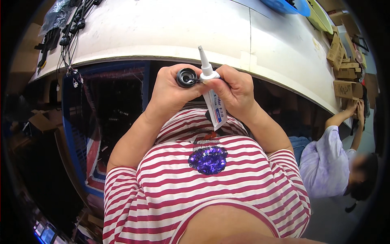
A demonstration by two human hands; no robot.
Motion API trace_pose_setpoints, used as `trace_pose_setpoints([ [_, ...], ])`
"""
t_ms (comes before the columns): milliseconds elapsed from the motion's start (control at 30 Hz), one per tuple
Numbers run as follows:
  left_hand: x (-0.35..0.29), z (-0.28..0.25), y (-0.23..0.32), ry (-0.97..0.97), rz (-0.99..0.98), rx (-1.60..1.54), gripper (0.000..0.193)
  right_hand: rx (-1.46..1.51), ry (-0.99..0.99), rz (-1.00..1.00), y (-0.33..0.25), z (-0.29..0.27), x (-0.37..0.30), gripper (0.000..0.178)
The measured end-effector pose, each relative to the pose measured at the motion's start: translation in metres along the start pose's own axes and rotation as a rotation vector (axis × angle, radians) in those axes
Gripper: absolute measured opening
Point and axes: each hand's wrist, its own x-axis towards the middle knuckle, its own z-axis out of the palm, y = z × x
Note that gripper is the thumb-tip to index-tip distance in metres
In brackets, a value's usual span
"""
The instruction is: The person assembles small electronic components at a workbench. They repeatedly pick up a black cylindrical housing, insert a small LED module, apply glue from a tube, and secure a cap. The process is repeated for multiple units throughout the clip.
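Note:
My left hand (167,88) is closed around a small black round housing (187,76), its hollow, ringed end turned up. In my right hand (237,90), thumb and fingers pinch a white glue tube (218,109) with blue and red print, just below its neck. The tube's long tapered nozzle (204,59) points up and away from me, and its flat end hangs toward my striped shirt. Both hands are close together in front of my body, at the table's near edge. A short dark strand shows between the housing and the tube's neck; what it belongs to is unclear.
A white table (162,30) stretches ahead. Black cables (75,30) with connectors hang over its left edge, near a clear plastic bag (57,16). A blue basin (290,6) stands far right, beside cardboard boxes (345,73). Below left is a blue-framed crate (75,134). Another person (327,162) works at right.

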Motion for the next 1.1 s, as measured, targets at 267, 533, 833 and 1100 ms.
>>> trace_pose_setpoints([
  [267, 0.0, 0.0, 0.003, 0.005, 0.016, 0.042, 0.012, -0.001, -0.019, -0.036, -0.001, -0.002, 0.003, 0.02],
  [533, 0.002, 0.001, 0.001, -0.022, 0.02, -0.008, 0.011, -0.016, -0.005, -0.044, -0.003, -0.003, 0.003, 0.023],
  [833, 0.003, -0.001, -0.005, -0.025, 0.028, -0.073, 0.01, -0.028, -0.003, -0.044, -0.005, -0.002, 0.007, 0.028],
  [1100, 0.002, -0.005, -0.007, -0.015, 0.032, -0.09, 0.011, -0.041, -0.008, -0.037, -0.006, 0.0, 0.01, 0.027],
])
